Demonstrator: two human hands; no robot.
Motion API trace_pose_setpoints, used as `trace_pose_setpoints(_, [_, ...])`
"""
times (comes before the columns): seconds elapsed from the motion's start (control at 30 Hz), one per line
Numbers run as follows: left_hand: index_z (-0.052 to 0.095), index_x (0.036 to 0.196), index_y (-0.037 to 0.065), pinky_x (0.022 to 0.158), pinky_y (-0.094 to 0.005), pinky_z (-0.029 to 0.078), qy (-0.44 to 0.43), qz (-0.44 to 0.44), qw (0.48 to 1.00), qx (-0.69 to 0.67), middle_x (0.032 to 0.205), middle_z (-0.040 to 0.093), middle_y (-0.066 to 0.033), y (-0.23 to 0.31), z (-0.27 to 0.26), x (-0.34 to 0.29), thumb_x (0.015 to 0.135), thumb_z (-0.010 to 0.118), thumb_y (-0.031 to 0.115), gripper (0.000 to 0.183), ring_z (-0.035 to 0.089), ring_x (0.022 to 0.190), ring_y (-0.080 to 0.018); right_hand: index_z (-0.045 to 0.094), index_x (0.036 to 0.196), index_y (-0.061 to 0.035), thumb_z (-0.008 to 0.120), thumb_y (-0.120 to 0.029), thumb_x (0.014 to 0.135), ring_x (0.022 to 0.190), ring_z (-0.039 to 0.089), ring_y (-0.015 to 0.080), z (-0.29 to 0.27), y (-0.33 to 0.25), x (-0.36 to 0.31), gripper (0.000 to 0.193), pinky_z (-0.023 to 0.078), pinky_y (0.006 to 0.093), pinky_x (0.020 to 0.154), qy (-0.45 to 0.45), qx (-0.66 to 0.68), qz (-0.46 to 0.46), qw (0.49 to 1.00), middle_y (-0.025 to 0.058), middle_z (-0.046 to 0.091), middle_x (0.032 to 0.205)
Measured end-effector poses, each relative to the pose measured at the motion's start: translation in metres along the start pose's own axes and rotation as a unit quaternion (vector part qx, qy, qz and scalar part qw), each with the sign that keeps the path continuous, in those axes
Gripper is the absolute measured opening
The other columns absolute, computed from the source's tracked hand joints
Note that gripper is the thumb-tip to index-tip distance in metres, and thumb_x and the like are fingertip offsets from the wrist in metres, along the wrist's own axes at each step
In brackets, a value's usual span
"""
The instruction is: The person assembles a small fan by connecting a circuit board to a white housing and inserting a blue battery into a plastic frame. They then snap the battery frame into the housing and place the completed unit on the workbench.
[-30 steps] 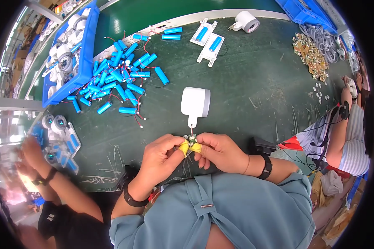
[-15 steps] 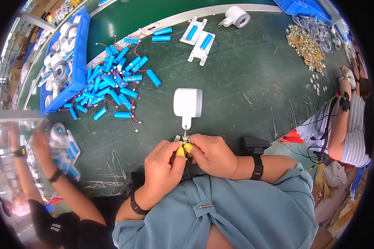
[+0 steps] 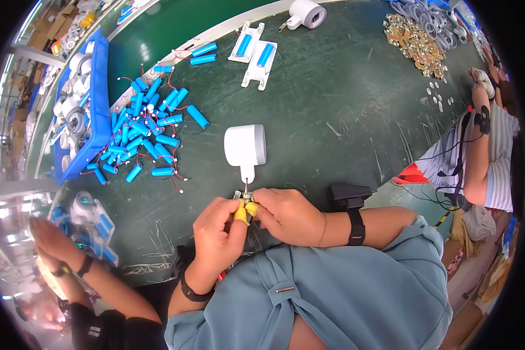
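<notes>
Yellow finger covers sit on the fingertips of both hands, which meet close to my body. My left hand is closed, pinching a small circuit board from the left. From the other side my right hand is closed on the same board, and the fingers hide most of it. A thin wire runs from the board to the stem of a white camera-like housing with a grey rim. That housing lies on its side on the dark green table, just beyond my fingertips.
Many blue cylindrical batteries with red leads lie heaped at left, beside a blue bin of white housings. White plates with batteries lie farther back. Small boards are piled far right. Co-workers' arms reach in at left and right.
The whole view has shifted, so table things appear farther left. My hands keep their pinch on the board. The left co-worker's hands have moved nearer to that person's body.
</notes>
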State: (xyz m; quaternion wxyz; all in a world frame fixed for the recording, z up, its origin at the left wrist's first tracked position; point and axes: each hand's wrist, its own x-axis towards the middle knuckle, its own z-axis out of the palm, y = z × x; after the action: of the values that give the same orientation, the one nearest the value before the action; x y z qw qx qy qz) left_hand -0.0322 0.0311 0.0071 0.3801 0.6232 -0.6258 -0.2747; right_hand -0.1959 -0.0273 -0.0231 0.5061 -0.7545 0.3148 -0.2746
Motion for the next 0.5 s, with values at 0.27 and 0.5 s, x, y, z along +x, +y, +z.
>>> trace_pose_setpoints(0.27, [0.061, 0.106, -0.007, 0.065, -0.0181, 0.043, -0.080, -0.176, 0.967, -0.164, 0.093, 0.061, -0.0026, -0.002, -0.010, 0.006, 0.083, 0.057, -0.008, 0.023, 0.055, 0.074, -0.0046, 0.048, 0.083, -0.0002, 0.059, -0.010, 0.085, 0.065, 0.060, 0.0361, -0.004, -0.007, 0.000, 0.015, 0.049, 0.0448, 0.058, 0.020, -0.017, -0.026, 0.999, 0.0167, 0.058, 0.070])
trace_pose_setpoints(0.5, [0.066, 0.094, -0.005, 0.055, -0.0172, 0.042, -0.038, -0.216, 0.964, -0.153, 0.078, 0.059, 0.0013, 0.001, 0.002, 0.011, 0.080, 0.065, -0.003, 0.014, 0.050, 0.061, -0.0004, 0.050, 0.082, -0.0011, 0.064, -0.011, 0.082, 0.061, 0.061, 0.0324, -0.001, 0.000, -0.002, 0.017, 0.048, 0.0414, 0.054, 0.046, -0.038, -0.026, 0.998, 0.0136, 0.059, 0.069])
